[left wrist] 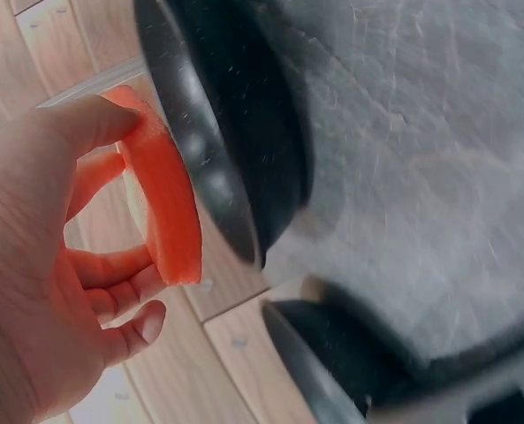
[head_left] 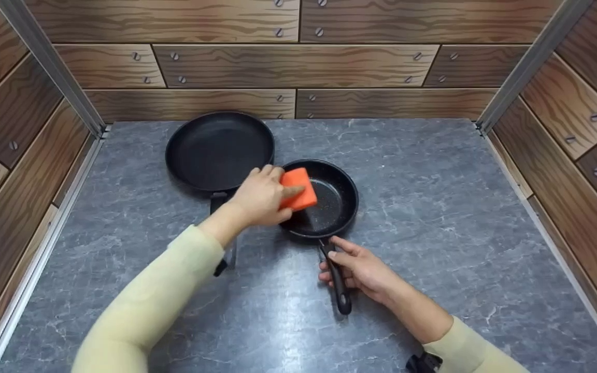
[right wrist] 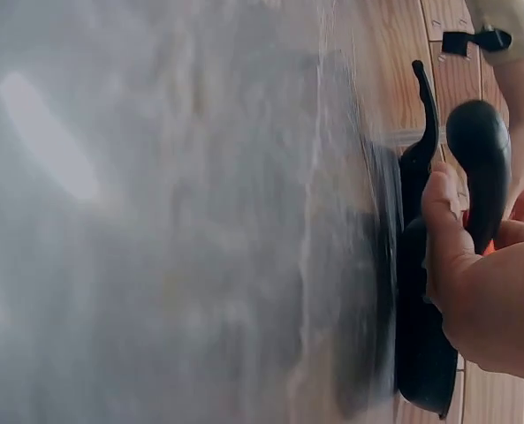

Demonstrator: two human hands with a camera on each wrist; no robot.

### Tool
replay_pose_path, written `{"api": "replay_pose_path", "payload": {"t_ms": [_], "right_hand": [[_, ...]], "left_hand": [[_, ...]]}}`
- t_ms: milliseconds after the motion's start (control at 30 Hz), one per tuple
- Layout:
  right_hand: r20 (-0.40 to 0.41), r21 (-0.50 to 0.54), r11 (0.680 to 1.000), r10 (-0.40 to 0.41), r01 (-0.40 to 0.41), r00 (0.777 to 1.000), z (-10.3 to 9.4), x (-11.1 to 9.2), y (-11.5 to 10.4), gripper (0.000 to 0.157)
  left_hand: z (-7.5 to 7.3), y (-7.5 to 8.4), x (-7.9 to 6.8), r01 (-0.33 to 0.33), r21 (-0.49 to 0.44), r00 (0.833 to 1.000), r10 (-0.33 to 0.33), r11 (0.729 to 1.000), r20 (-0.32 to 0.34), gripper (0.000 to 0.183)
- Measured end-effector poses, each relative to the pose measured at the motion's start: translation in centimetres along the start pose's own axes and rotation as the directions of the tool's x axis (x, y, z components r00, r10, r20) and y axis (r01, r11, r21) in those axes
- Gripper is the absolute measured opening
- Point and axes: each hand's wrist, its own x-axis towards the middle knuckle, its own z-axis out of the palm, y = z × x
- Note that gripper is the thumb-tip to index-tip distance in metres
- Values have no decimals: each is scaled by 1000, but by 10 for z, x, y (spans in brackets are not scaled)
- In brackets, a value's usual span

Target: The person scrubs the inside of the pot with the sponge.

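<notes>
My left hand [head_left: 259, 199] pinches an orange sponge [head_left: 303, 178] over the left part of a small black frying pan [head_left: 340, 204] with a speckled inside. In the left wrist view, thumb and fingers hold the sponge [left wrist: 166, 199] by its edges, beside the pan's rim and apart from it. My right hand [head_left: 368, 269] grips the small pan's black handle [head_left: 342, 298], thumb on top and fingers around the far side. In the right wrist view that handle [right wrist: 481, 150] points toward the camera, and the pan sits low at the counter surface.
A larger black frying pan [head_left: 221, 150] stands at the back left, close against the small pan, its handle partly hidden under my left arm. Wood-patterned walls [head_left: 288, 65] enclose the grey marbled tabletop [head_left: 433, 197] at the back and both sides.
</notes>
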Motion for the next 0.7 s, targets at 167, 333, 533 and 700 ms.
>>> {"api": "replay_pose_path", "payload": {"t_ms": [167,333,533,700], "right_hand": [[-21,-70,997,-17,16,1000,-11,-1,-7,75],[-62,-141,990,-19,10,998,-26,-3,-17,74],[-99,-224,974,-64,40,993,-45,-8,-28,68],[-144,-280,958,-105,61,984,-57,-11,-37,68]], "left_hand": [[-11,-13,-26,32,-23,997,-33,999,-68,56],[-19,-29,-54,63,-33,987,-67,997,-147,55],[-22,-47,-90,122,-37,974,-127,992,-186,58],[-20,-61,-118,192,-60,959,-200,980,-199,54]]}}
